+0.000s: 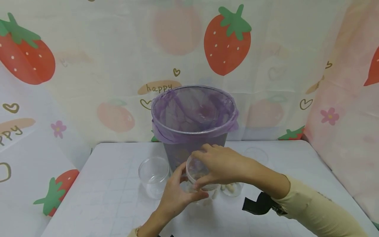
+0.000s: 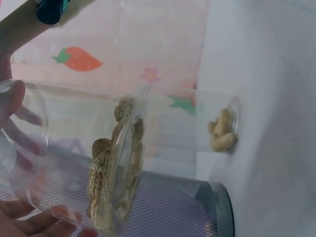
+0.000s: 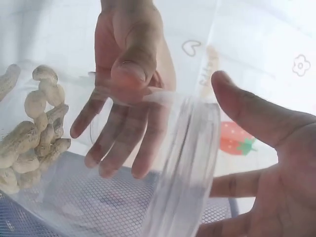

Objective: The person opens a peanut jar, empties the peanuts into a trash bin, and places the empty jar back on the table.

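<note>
A clear plastic jar [image 2: 74, 118] with peanuts [image 2: 101, 187] at its bottom is held above the table, in front of the bin. My left hand [image 1: 179, 194] grips the jar's body, thumb on one side and fingers on the other. From above, my right hand [image 1: 220, 164] holds the rim of the clear lid [image 3: 182, 168] between thumb and fingers. Whether the lid is seated or loose I cannot tell. Just behind the hands, another clear jar [image 2: 202, 113] holding a few peanuts [image 2: 222, 131] stands upright on the table, partly hidden in the head view.
A mesh bin [image 1: 177, 151] lined with a purple bag [image 1: 165, 133] stands behind the hands. An open clear jar [image 1: 154, 174] is left of them. A clear round object [image 1: 256, 154], perhaps a lid, lies at the back right. Strawberry-print cloth [image 1: 118, 65] encloses the white table [image 1: 109, 197].
</note>
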Available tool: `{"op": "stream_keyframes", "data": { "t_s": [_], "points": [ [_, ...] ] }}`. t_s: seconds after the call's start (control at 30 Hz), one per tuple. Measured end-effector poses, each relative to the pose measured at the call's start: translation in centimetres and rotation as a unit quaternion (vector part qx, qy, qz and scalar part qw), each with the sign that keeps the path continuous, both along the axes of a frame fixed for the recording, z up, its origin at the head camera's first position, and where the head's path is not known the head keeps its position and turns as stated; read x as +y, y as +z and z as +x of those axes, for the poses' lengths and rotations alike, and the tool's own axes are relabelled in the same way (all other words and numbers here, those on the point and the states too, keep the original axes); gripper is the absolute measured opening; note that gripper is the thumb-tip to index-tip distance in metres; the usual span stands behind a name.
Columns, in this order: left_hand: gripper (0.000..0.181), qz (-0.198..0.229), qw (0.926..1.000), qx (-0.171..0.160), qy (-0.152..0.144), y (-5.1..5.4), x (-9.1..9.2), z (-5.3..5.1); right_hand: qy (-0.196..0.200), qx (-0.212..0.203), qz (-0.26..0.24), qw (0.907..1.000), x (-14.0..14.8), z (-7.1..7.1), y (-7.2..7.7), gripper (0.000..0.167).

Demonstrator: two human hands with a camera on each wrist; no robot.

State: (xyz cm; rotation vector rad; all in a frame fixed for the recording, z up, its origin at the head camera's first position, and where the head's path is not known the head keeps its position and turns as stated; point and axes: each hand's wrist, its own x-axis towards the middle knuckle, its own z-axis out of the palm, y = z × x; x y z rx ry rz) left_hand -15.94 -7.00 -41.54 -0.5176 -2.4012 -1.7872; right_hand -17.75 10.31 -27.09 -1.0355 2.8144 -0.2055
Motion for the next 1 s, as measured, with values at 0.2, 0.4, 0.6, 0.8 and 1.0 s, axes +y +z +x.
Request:
{"op": "stream_keyframes", "data": {
  "t_s": [0.2, 0.4, 0.6, 0.8, 1.0],
  "points": [
    [0.093, 0.003, 0.9999, 0.013, -0.008, -0.3, 0.0, 0.1, 0.01, -0.011, 0.005, 0.9999, -0.1, -0.5, 0.0, 0.082],
    [0.095, 0.01, 0.9998, 0.007, -0.013, -0.5, -0.1, 0.1, 0.121, -0.058, -0.005, 0.991, 0.9, -1.5, 0.2, 0.079],
    [0.092, 0.007, 0.9998, 0.011, -0.017, -0.4, 0.0, 0.1, 0.142, -0.075, -0.016, 0.9868, 1.2, -1.7, 0.3, 0.072],
    [0.089, 0.007, 0.9996, 0.026, 0.001, -0.5, 0.2, 0.1, 0.045, -0.03, -0.023, 0.9983, 0.2, -0.8, -0.4, 0.074],
    [0.087, -0.001, 0.9991, 0.04, 0.018, -0.7, 0.4, 0.3, -0.011, 0.012, -0.013, 0.9998, -0.5, -0.3, -0.9, 0.078]
  ]
}}
